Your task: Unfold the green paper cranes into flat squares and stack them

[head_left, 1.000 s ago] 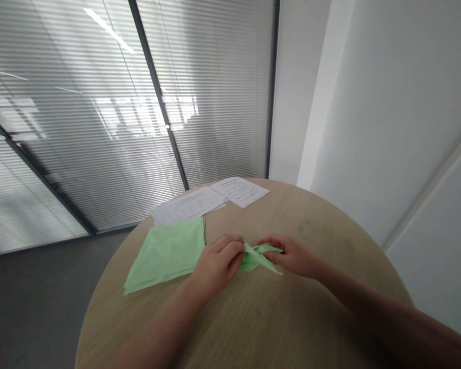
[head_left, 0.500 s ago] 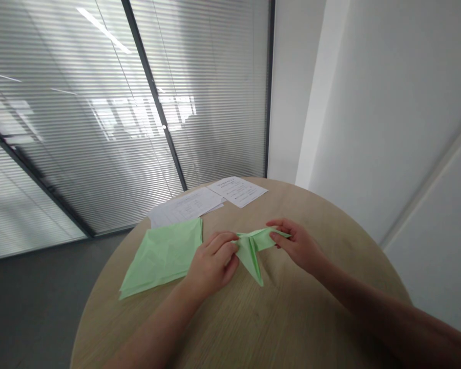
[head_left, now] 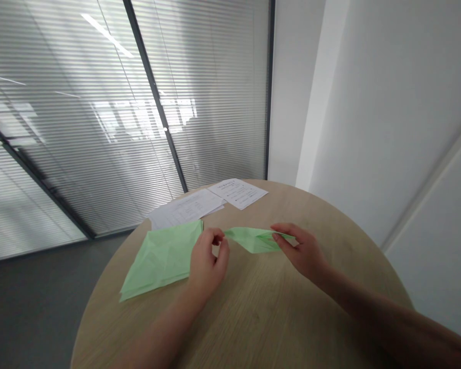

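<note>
A folded green paper stretches between my two hands above the round wooden table. My left hand is curled, with its fingertips pinching the paper's left tip. At the other end, my right hand grips the folded layers between thumb and fingers. Just left of my left hand lies a stack of larger green sheets, creased and nearly flat, its right edge partly hidden behind that hand.
Printed white sheets lie at the table's back left, and another printed page overlaps them at the back. The round table stands near a blind-covered glass partition and a white wall.
The green paper's flap that pointed down toward me has gone from view, and the paper now forms a longer, flatter strip. My left hand has shifted slightly left.
</note>
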A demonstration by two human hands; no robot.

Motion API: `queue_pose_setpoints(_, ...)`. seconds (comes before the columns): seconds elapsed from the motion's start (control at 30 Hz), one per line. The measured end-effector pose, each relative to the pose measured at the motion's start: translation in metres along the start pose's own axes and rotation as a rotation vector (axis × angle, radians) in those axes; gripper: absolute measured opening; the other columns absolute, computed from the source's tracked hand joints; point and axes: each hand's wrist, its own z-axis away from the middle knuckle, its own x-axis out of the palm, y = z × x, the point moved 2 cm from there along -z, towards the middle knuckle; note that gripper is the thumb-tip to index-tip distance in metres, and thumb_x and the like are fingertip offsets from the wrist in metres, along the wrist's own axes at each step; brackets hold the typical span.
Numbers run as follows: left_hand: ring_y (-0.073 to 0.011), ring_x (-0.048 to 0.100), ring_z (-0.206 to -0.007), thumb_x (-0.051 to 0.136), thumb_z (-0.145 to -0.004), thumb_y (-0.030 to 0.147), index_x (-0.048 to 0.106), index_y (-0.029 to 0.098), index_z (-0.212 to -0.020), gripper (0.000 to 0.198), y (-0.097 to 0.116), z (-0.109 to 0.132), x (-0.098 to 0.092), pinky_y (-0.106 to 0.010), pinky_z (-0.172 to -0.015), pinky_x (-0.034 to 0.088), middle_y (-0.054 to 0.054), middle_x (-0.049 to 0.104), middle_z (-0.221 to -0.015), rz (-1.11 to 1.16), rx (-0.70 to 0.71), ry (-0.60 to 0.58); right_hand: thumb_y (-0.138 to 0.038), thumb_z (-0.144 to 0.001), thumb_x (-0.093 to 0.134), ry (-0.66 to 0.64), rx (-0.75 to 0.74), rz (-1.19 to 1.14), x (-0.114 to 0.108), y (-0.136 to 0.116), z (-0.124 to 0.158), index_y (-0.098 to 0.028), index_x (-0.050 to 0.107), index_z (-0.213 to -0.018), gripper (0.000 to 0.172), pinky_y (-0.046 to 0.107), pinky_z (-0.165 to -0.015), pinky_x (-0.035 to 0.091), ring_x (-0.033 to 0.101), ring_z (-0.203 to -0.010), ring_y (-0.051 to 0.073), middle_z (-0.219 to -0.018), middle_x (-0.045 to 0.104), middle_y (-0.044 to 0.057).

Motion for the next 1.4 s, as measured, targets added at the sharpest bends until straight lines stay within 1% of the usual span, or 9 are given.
queue_pose_setpoints(0.2, -0.0184, 0.066, -0.078, 0.056, -0.091, 0.06, 0.062, 0.017, -0.089, 0.044, -0.006, 0.013, 0.031, -0.028, -0.062, 0.057, -0.006, 0.067, -0.085, 0.526, -0.599, -0.473, -0.034, -0.096, 0.06, 0.054, -0.089, 0.047, 0.0, -0.013, 0.006, -0.025, 0.077, -0.096, 0.019, 0.03, -0.076, 0.061, 0.075, -0.081, 0.02, -0.091, 0.078, 0.005)
queue_pose_setpoints(0.33, -0.0219, 0.07, -0.093, 0.071, -0.084, 0.053, 0.067, 0.016, -0.105, 0.043, 0.0, 0.02, 0.039, -0.034, -0.077, 0.062, -0.013, 0.073, -0.104, 0.699, -0.65, -0.396, -0.033, -0.095, 0.06, -0.03, -0.032, 0.004, 0.012, -0.008, 0.013, -0.024, 0.075, -0.104, 0.02, 0.032, -0.08, 0.062, 0.076, -0.087, 0.021, -0.098, 0.078, 0.007)
queue_pose_setpoints(0.5, -0.0166, 0.069, -0.079, 0.071, -0.083, 0.047, 0.067, 0.016, -0.098, 0.034, -0.001, 0.013, 0.033, -0.03, -0.073, 0.06, -0.007, 0.072, -0.09, 0.714, -0.604, -0.364, -0.028, -0.091, 0.059, -0.19, 0.091, -0.065, 0.024, -0.002, 0.016, -0.024, 0.063, -0.132, 0.042, 0.027, -0.066, 0.061, 0.075, -0.078, 0.017, -0.106, 0.076, 0.008)
queue_pose_setpoints(0.6, -0.0131, 0.064, -0.067, 0.071, -0.081, 0.045, 0.065, 0.016, -0.09, 0.032, -0.003, 0.011, 0.033, -0.028, -0.067, 0.056, -0.001, 0.066, -0.075, 0.694, -0.589, -0.407, -0.026, -0.09, 0.059, -0.235, 0.075, -0.062, 0.024, -0.006, 0.015, -0.024, 0.066, -0.127, 0.038, 0.024, -0.061, 0.058, 0.072, -0.076, 0.015, -0.105, 0.075, 0.007)
queue_pose_setpoints(0.83, -0.0122, 0.06, -0.063, 0.065, -0.084, 0.035, 0.06, 0.017, -0.085, 0.019, -0.002, 0.016, 0.04, -0.025, -0.063, 0.049, 0.002, 0.059, -0.067, 0.608, -0.469, -0.471, -0.028, -0.092, 0.058, -0.252, 0.096, -0.061, 0.023, -0.005, 0.014, -0.023, 0.071, -0.119, 0.03, 0.022, -0.059, 0.054, 0.07, -0.074, 0.016, -0.094, 0.076, 0.005)
queue_pose_setpoints(1.0, -0.0128, 0.06, -0.064, 0.064, -0.085, 0.029, 0.054, 0.017, -0.12, 0.038, -0.006, 0.016, 0.036, -0.025, -0.059, 0.049, 0.003, 0.059, -0.076, 0.465, -0.398, -0.286, -0.03, -0.097, 0.052, -0.276, 0.098, -0.043, 0.021, -0.006, 0.014, -0.021, 0.067, -0.126, 0.034, 0.022, -0.06, 0.049, 0.066, -0.066, 0.013, -0.082, 0.074, 0.003)
queue_pose_setpoints(1.2, -0.0307, 0.053, -0.131, 0.067, -0.088, 0.021, 0.043, 0.024, -0.147, 0.064, -0.001, 0.016, 0.021, -0.045, -0.093, 0.057, -0.017, 0.051, -0.145, -0.088, 0.091, -0.066, -0.03, -0.099, 0.048, -0.296, 0.073, -0.117, 0.023, -0.008, 0.016, -0.017, 0.056, -0.141, 0.045, 0.022, -0.058, 0.041, 0.053, -0.058, 0.011, -0.066, 0.058, -0.002)
queue_pose_setpoints(1.3, -0.035, 0.042, -0.143, 0.069, -0.09, 0.019, 0.041, 0.021, -0.151, 0.067, 0.006, 0.014, 0.013, -0.055, -0.11, 0.047, -0.022, 0.041, -0.155, -0.292, 0.323, 0.056, -0.031, -0.098, 0.048, -0.295, 0.125, -0.217, 0.026, -0.007, 0.018, -0.017, 0.05, -0.145, 0.049, 0.022, -0.054, 0.037, 0.046, -0.054, 0.011, -0.062, 0.046, -0.006)
queue_pose_setpoints(1.4, -0.0344, 0.041, -0.144, 0.067, -0.091, 0.013, 0.062, 0.026, -0.131, 0.043, 0.014, 0.012, 0.009, -0.057, -0.115, 0.04, -0.016, 0.048, -0.152, -0.401, 0.532, 0.028, -0.034, -0.098, 0.049, -0.311, 0.182, -0.287, 0.027, -0.008, 0.019, -0.019, 0.048, -0.146, 0.051, 0.022, -0.052, 0.036, 0.045, -0.055, 0.011, -0.065, 0.045, -0.006)
